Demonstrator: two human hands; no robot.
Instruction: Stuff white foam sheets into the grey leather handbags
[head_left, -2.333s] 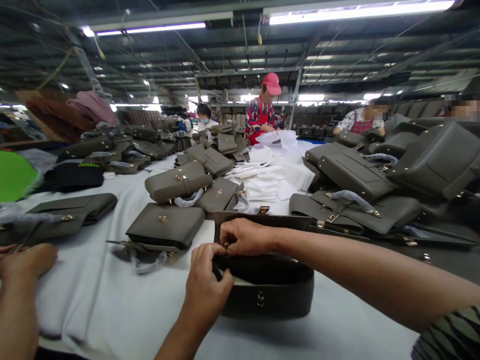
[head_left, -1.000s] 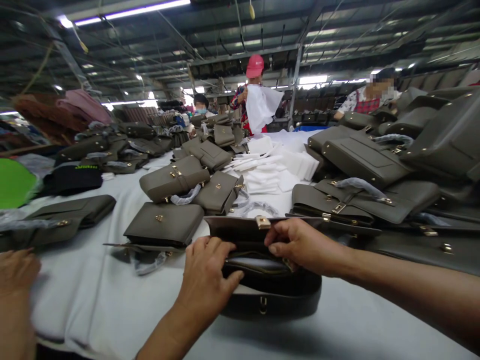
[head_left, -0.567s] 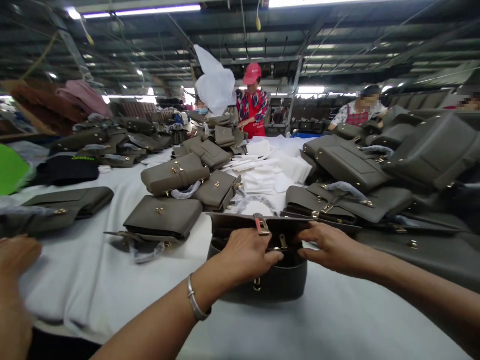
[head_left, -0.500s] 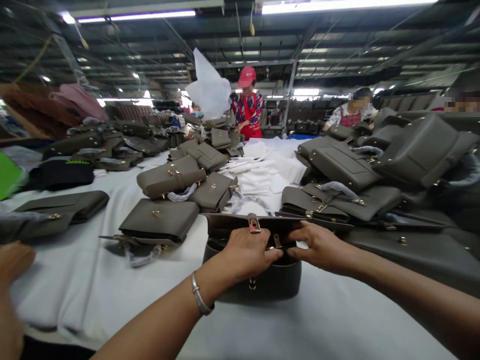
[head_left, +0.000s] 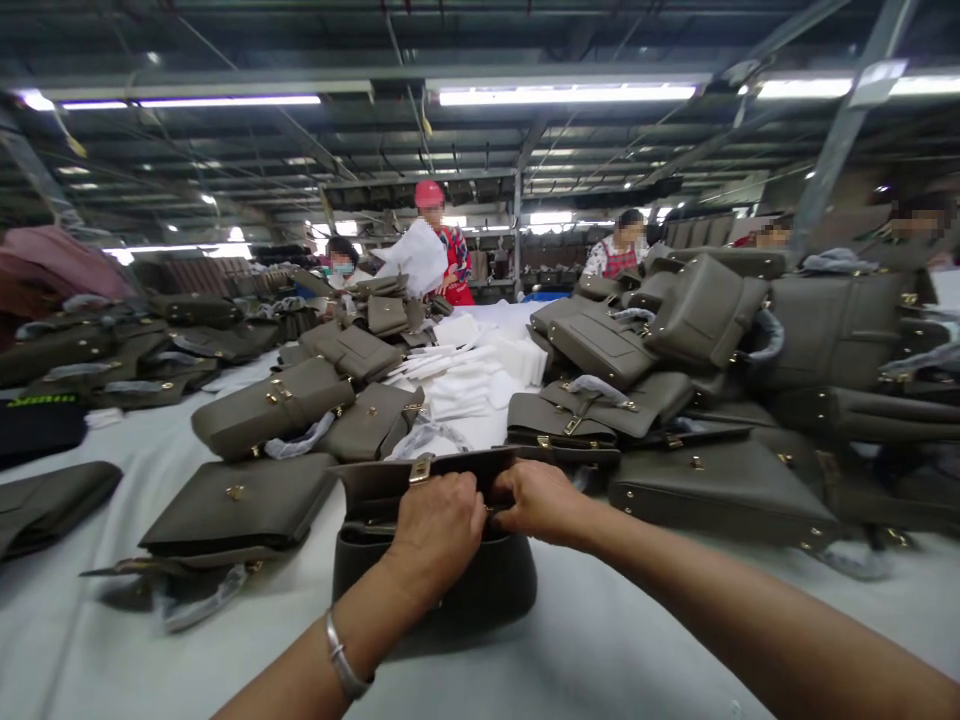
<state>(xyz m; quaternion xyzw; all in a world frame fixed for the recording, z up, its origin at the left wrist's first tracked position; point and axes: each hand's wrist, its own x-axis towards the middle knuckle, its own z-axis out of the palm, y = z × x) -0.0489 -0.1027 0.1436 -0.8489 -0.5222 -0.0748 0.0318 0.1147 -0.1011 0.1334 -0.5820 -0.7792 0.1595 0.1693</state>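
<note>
A dark olive handbag [head_left: 499,585] stands on the white cloth in front of me, its flap raised at the back. A gold clasp plate [head_left: 421,469] sits on that flap, and a metal zip edge [head_left: 379,526] shows in the mouth. My left hand [head_left: 441,525], above a silver bangle, is closed with its fingers curled into the bag's opening. At the opening's right side, my right hand [head_left: 541,500] has its thumb and bent fingers drawn together. Both sets of fingertips are hidden, so what they grip cannot be made out.
Similar handbags lie left [head_left: 240,505] and right [head_left: 720,490], several piled high. White padding sheets [head_left: 469,365] are heaped beyond my bag. White cloth [head_left: 622,640] covers the table. Across it, a person in a red cap [head_left: 429,197] handles white sheeting [head_left: 416,258]; other people are farther right.
My view has turned right and tilted up. My left fingers have curled closed, and my right thumb and fingers have come together. Another person's hand at the far left has left the view.
</note>
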